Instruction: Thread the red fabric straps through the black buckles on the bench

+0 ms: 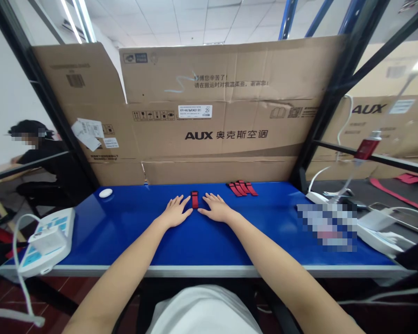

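Observation:
On the blue tabletop (132, 236), a short red strap with a black end piece (194, 200) lies between my two hands. My left hand (176, 211) rests palm down just left of it, fingers spread. To the strap's right, my right hand (216, 208) lies flat with its fingers apart. Neither hand holds anything. Farther back on the right is a fanned group of several similar red straps (242, 188) with black ends.
A cardboard wall (209, 139) closes off the back. At the left stand a white power strip (50, 243) with a charger and a white disc (106, 193). Another power strip (376, 234) with cables lies right, near a blurred-out item (329, 227). A person (42, 157) sits far left.

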`<action>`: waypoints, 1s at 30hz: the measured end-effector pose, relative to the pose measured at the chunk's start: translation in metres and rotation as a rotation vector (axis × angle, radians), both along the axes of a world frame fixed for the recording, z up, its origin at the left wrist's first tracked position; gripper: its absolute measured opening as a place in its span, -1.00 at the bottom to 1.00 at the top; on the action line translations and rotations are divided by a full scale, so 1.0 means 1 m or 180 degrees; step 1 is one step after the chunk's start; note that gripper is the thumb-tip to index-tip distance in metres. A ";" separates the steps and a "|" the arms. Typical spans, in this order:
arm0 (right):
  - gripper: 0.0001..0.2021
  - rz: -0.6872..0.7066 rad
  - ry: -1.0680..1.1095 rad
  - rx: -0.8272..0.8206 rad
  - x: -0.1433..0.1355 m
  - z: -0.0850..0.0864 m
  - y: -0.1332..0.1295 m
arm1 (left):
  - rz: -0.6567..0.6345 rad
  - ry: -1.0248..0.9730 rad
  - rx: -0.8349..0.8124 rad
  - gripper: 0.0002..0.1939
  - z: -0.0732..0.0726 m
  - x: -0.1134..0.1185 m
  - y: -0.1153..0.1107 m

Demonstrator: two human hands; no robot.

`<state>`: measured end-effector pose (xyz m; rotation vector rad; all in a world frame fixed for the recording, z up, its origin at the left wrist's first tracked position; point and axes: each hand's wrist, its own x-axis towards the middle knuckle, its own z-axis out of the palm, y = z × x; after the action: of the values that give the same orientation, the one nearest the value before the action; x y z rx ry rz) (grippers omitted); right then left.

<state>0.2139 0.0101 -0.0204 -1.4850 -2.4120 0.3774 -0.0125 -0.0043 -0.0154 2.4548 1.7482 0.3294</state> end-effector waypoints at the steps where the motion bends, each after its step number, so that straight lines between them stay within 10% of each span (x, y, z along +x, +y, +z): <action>1: -0.16 0.0000 -0.0001 -0.0002 0.000 0.000 0.000 | 0.0012 -0.0007 -0.0002 -0.27 -0.001 0.000 0.001; 13: -0.24 0.0007 0.0086 0.0181 0.000 0.002 -0.001 | 0.0021 0.0057 -0.0030 -0.28 0.003 0.001 -0.002; 21: -0.94 0.0138 0.1152 0.0815 0.004 0.005 0.004 | -0.0819 -0.0619 0.0356 -0.61 0.008 0.014 -0.004; 25: -0.65 0.0435 0.1412 0.0516 0.003 0.005 0.004 | -0.0933 -0.0909 0.0327 -0.74 0.013 0.018 -0.007; 30: -0.79 0.0645 0.1298 0.0289 0.000 0.005 0.006 | -0.0800 -0.0936 0.0317 -0.52 0.012 0.022 -0.006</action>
<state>0.2140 0.0163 -0.0157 -1.0110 -2.2170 0.5472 0.0094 -0.0104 -0.0039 2.4996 1.3216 0.7226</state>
